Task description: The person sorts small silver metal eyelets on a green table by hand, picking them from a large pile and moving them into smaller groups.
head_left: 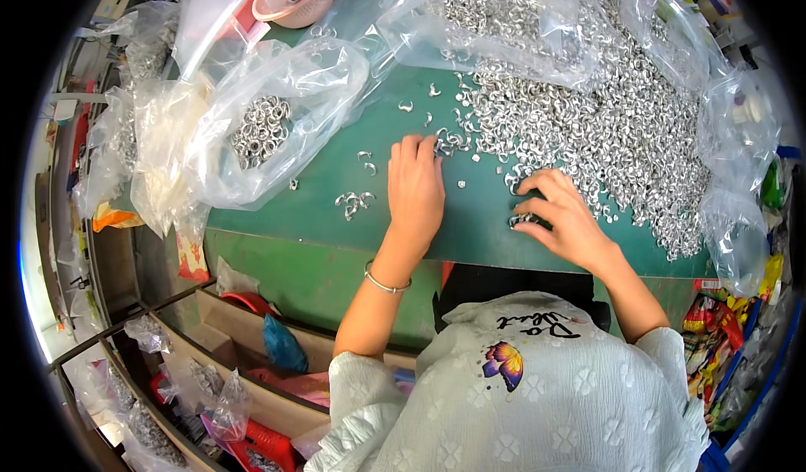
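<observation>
A broad heap of small silver curved metal pieces, like open rings (588, 128), covers the right and far part of the green table. My left hand (417, 182) rests palm down at the table's middle, fingers close together and bent down. Its fingertips sit beside a small cluster of pieces (453, 142); what lies under them is hidden. At the heap's near edge, my right hand (561, 220) is curled, with a silver piece (522, 218) between thumb and fingers. Left of my left hand lies a small group of loose pieces (354, 203).
A clear plastic bag (327, 73) with silver rings inside lies open at the left. Plastic sheeting (579, 44) partly covers the heap. A pink basket (295, 6) stands at the far left. Below the table's near edge is a compartmented drawer (227, 346) holding bags.
</observation>
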A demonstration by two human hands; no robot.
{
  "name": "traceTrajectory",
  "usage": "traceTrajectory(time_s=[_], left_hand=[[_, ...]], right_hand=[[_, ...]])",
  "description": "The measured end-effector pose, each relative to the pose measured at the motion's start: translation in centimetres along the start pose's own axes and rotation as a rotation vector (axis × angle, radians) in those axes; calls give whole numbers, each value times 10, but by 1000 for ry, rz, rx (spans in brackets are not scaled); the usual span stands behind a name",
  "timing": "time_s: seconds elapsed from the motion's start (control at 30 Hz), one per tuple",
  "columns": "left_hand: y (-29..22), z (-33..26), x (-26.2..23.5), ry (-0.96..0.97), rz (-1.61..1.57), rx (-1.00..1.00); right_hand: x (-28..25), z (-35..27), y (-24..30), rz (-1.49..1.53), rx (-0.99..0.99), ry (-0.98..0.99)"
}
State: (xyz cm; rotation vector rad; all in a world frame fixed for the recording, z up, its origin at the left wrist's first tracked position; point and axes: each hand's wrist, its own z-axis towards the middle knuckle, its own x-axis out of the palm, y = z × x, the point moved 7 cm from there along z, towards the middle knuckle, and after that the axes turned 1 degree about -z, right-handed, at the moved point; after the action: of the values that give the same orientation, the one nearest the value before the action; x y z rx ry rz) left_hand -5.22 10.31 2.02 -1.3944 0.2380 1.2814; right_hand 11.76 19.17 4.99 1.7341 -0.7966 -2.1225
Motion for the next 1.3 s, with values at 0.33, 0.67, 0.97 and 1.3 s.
traceTrajectory(time_s=[0.33, 0.67, 0.97, 1.3], left_hand=[[10, -43, -29, -269, 64, -193], [32, -47, -41, -226, 183, -215], [31, -60, -42, -229, 155, -265], [15, -41, -36, -200, 142, -153]], right_hand=[[45, 95, 4, -287, -55, -107], [36, 90, -3, -83, -128, 99], [48, 96, 12, -194, -171, -54], [44, 76, 11, -295, -119, 53]])
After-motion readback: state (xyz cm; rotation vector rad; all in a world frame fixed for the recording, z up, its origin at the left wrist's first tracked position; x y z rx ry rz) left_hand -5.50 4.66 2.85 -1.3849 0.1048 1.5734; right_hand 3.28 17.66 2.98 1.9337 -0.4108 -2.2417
